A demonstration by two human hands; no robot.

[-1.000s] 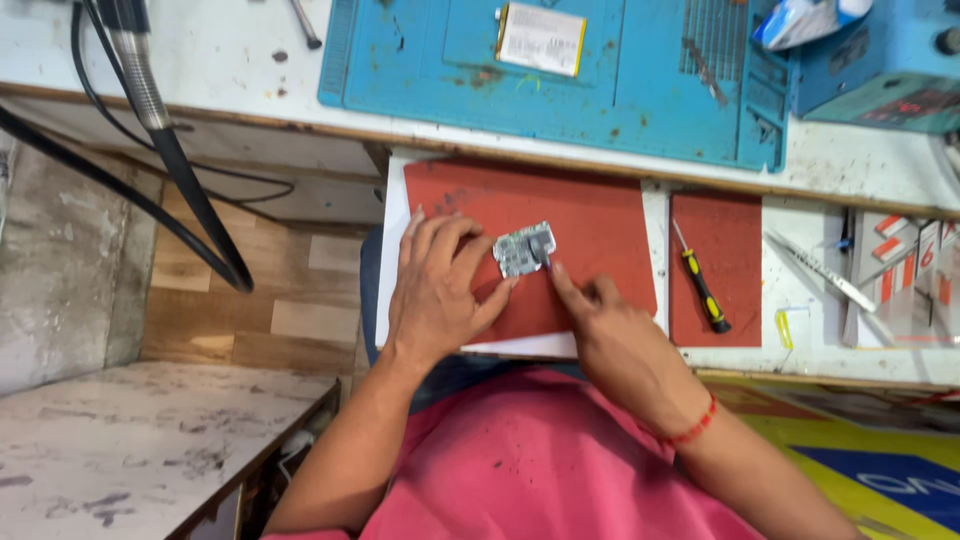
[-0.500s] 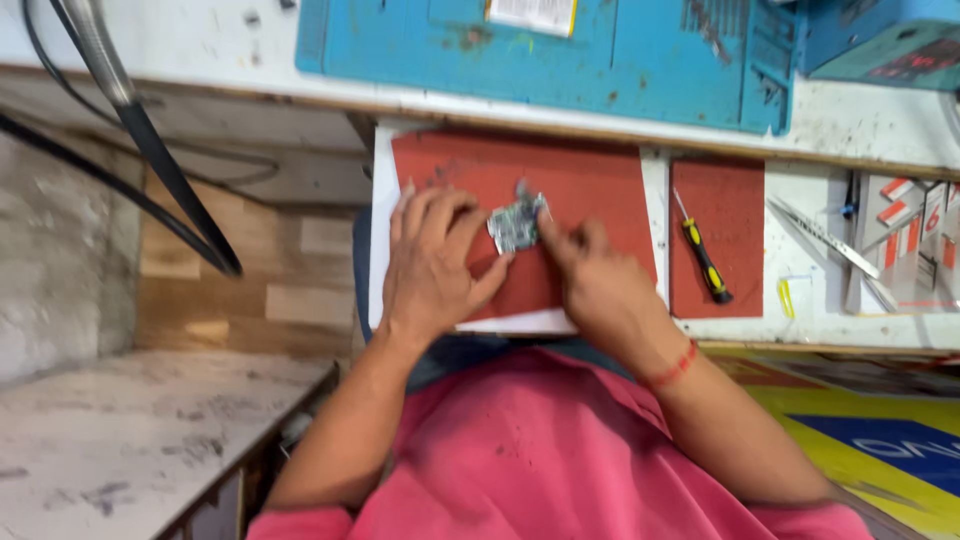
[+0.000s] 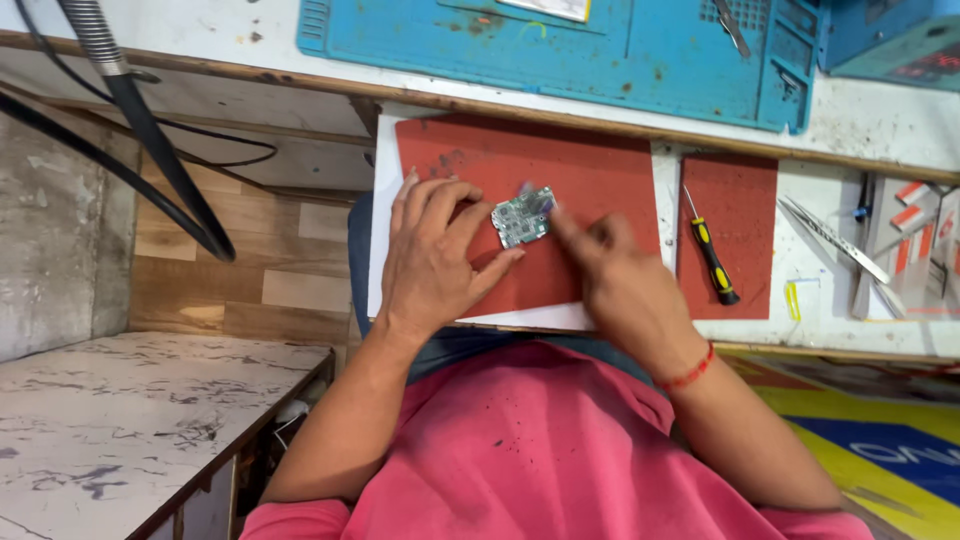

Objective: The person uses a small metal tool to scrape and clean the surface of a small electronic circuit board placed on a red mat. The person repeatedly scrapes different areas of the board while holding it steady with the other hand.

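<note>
A small green circuit board (image 3: 522, 218) lies on a red mat (image 3: 590, 165) on a white sheet. My left hand (image 3: 430, 255) rests flat beside the board, and its thumb and fingertips pinch the board's left edge. My right hand (image 3: 615, 275) is blurred. Its fingers are curled and one fingertip reaches the board's right edge. A tiny bluish thing shows just above the board, too blurred to identify. My pink shirt fills the bottom of the view.
A yellow-and-black screwdriver (image 3: 712, 250) lies on a smaller red mat (image 3: 740, 195) to the right, with metal tweezers (image 3: 830, 238) beyond it. A blue work mat (image 3: 560, 50) sits further back. Black cables (image 3: 150, 140) hang at the left above a marbled surface (image 3: 120, 420).
My right hand has pulled slightly right of the board and is moving. My left hand stays at the board. The view has shifted a little.
</note>
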